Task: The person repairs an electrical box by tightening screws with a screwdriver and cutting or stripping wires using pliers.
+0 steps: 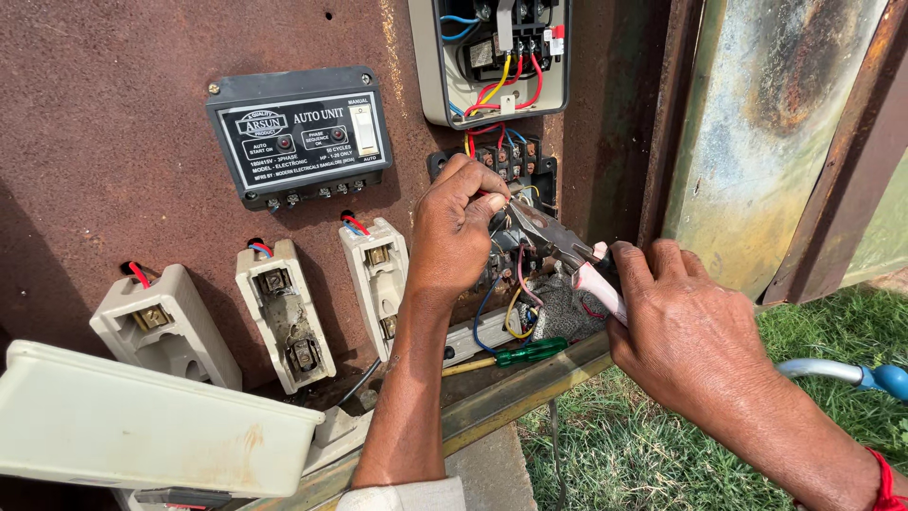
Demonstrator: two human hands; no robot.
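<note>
My right hand [690, 331] grips the pink handles of a pair of pliers [558, 241], whose metal jaws reach into a black terminal block [515, 166] on a rusty metal panel. My left hand [459, 232] pinches a wire at the pliers' tip, in front of the block. Red, blue and yellow wires [506, 308] hang in loops below the hands. A green-handled screwdriver [525, 353] lies on the panel's lower ledge just under my left wrist.
An open grey switch box [558, 66] with coloured wiring sits above. A black control unit [298, 132] is to the left, over three white porcelain fuse holders [284, 312]. A white cover [142, 426] hangs at lower left. Grass [643, 445] lies below right, with a blue-tipped hose [861, 376].
</note>
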